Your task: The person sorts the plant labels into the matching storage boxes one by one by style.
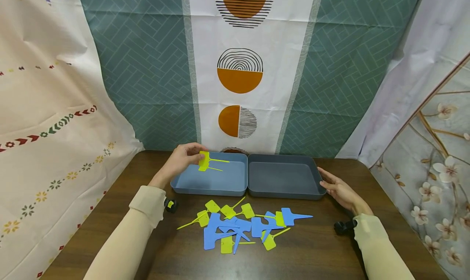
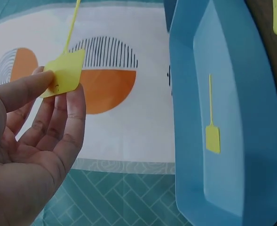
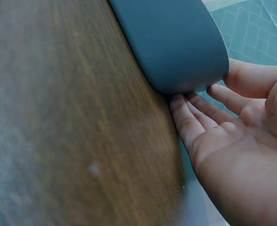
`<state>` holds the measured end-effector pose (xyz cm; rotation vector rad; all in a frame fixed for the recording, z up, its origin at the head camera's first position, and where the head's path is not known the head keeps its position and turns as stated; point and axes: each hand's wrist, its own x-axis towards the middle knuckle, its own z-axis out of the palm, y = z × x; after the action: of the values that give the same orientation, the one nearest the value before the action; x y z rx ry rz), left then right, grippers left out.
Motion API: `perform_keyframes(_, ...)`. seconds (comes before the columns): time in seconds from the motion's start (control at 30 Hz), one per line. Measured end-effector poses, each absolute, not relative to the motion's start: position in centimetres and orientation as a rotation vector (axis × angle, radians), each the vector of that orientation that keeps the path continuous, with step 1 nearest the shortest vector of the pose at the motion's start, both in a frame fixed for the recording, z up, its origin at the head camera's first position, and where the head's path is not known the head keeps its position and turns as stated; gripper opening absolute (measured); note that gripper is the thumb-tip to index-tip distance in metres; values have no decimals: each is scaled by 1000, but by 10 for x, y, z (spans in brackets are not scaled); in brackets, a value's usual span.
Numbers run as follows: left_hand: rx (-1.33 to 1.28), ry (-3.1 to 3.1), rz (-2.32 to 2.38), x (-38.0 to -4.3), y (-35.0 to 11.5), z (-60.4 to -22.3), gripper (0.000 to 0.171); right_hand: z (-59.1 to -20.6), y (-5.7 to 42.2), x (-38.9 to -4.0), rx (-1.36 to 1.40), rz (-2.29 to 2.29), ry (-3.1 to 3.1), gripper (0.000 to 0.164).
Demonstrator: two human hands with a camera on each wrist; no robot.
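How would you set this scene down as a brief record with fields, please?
Left hand: pinches a yellow tag
Right hand: touches the right end of the gray tray
Blue tray: left of the gray one; holds another yellow tag
Table: loose yellow tags and blue tags, some overlapping

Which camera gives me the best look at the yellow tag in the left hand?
The left wrist view: the yellow tag is large there, pinched by the left hand, though its stem runs off the top edge. The head view shows it small, against the blue tray; the right wrist view doesn't show it.
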<state>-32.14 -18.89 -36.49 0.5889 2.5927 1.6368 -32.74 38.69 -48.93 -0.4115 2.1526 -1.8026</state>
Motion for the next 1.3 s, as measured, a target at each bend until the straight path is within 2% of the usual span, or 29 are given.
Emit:
perform_keyframes(0.43,495,2751,1380,-353,-194,-356,23,-488,387,-326,-412,-1824,2130,71)
perform_keyframes(0.8,560,2875,1041,-373,-189,-347,20,-492,388,-329,-430,-1804,2147,71)
perform_keyframes(1.3,516,2753,880,-396,-177,-341,23,-489,387,-326,-461,-1813,2144,71)
